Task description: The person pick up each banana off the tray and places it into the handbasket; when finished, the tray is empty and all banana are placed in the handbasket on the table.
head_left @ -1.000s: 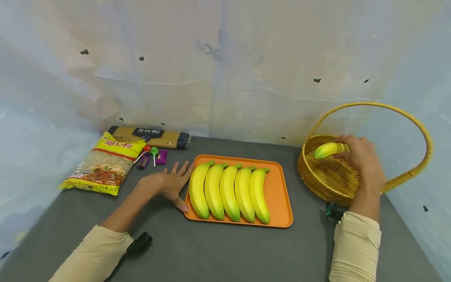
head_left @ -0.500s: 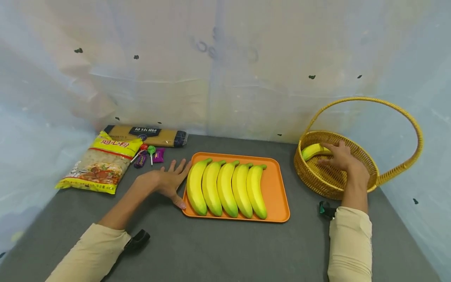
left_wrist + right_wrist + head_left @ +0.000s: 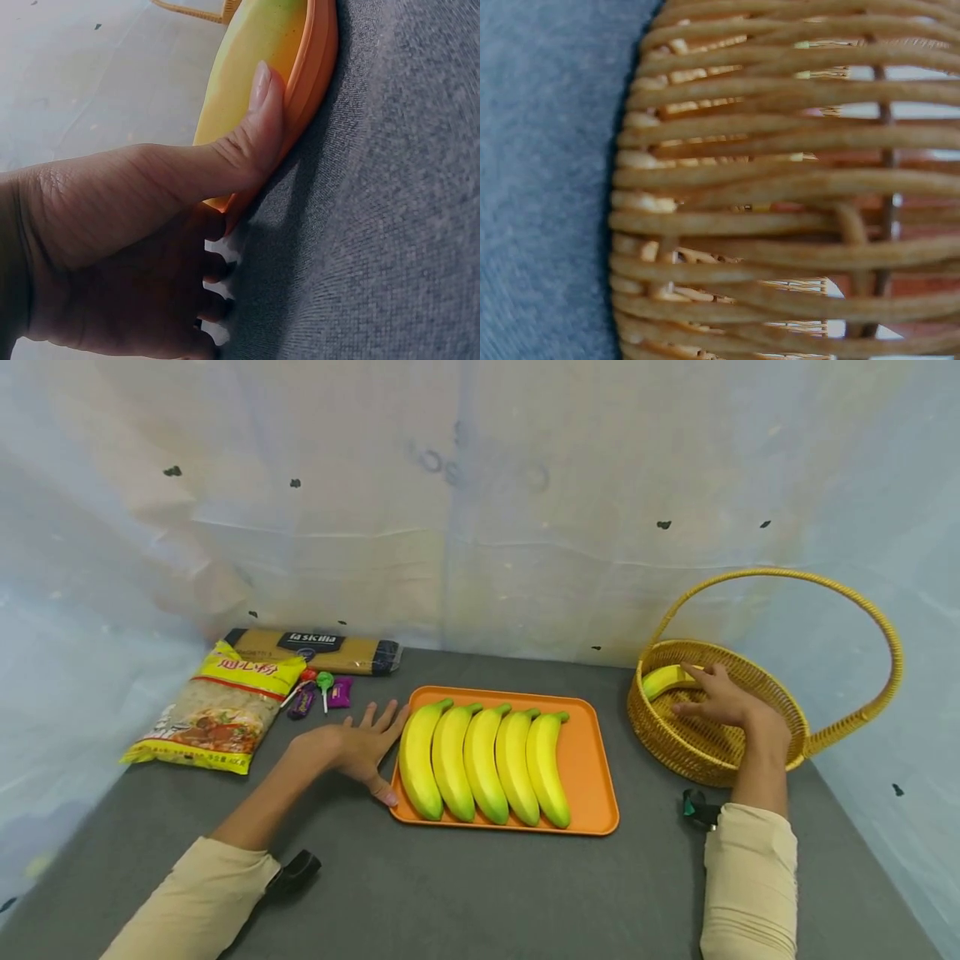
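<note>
My left hand [image 3: 356, 750] spreads its fingers along the left edge of an orange tray [image 3: 590, 768], thumb at the near corner. In the left wrist view that thumb lies over the tray's rim [image 3: 321, 67], beside a yellow banana [image 3: 244, 60]. Several bananas with green tips, one of them the middle banana [image 3: 483, 764], lie side by side on the tray. At the right, my right hand [image 3: 726, 697] reaches inside a woven basket [image 3: 667, 735]. Its extended fingers touch a banana [image 3: 663, 682] at the basket's far left wall, thumb held apart. Basket weave [image 3: 780, 180] fills the right wrist view, hiding the hand.
The basket's tall handle [image 3: 787, 572] arches over the right forearm's side. Back left are a noodle bag [image 3: 225, 706], a spaghetti pack [image 3: 330, 652], lollipops [image 3: 324, 681] and purple candies [image 3: 340, 692]. A plastic sheet [image 3: 525, 527] hangs behind the grey table [image 3: 480, 893].
My right hand has lowered the banana into the basket, leftward, and its fingers have loosened, the thumb coming away. My left hand stays at the tray. The head view has shifted slightly.
</note>
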`<state>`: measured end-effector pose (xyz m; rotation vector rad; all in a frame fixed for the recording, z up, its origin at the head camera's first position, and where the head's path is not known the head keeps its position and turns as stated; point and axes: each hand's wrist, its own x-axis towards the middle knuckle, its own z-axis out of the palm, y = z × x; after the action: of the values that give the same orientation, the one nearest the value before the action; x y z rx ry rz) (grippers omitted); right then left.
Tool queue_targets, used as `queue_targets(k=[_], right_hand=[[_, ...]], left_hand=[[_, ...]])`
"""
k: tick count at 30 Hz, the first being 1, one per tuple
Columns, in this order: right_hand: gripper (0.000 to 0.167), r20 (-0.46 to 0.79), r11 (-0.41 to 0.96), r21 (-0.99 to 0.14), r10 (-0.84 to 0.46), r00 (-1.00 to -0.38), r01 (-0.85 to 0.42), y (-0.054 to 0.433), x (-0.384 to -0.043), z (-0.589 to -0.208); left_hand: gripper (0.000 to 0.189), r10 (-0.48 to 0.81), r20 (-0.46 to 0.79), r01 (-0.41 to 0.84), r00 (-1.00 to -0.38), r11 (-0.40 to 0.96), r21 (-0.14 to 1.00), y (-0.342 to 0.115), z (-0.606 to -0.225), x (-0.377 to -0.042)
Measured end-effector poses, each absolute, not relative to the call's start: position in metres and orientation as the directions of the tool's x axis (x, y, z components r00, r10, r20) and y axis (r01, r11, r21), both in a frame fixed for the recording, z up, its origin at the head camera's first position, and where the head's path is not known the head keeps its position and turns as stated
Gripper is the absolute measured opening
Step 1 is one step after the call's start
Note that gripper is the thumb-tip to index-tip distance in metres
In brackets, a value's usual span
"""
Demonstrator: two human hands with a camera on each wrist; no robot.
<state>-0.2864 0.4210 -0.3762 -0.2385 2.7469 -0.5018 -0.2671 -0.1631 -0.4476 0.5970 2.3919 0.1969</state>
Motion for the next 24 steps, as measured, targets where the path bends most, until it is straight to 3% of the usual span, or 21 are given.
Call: queue_targets(k=[6,14,19,24], right_hand=[[0.092,-0.299,0.921,-0.366,-0.251,-0.921,-0.132,0.419,-0.280,-0.365],[0.087,-0.234,0.918,-0.325,-0.311,-0.921,-0.227,0.401,-0.264,-0.322],[0.089,-0.250,0.908,-0.353,-0.323,-0.913,-0.225,0.384,-0.251,-0.305],[0.085,-0.225,0.883,-0.375,-0.382,-0.897,-0.282,0.354,-0.235,-0.292]], left_hand=[[0.166,0.468,-0.564,0.364,-0.680,0.883,0.294,-0.163,-0.447,-0.265],[0.161,0.467,-0.570,0.359,-0.676,0.884,0.299,-0.162,-0.448,-0.268],[0.162,0.467,-0.583,0.352,-0.665,0.884,0.306,-0.158,-0.432,-0.259],[0.152,0.484,-0.579,0.352,-0.656,0.875,0.332,-0.152,-0.406,-0.245]])
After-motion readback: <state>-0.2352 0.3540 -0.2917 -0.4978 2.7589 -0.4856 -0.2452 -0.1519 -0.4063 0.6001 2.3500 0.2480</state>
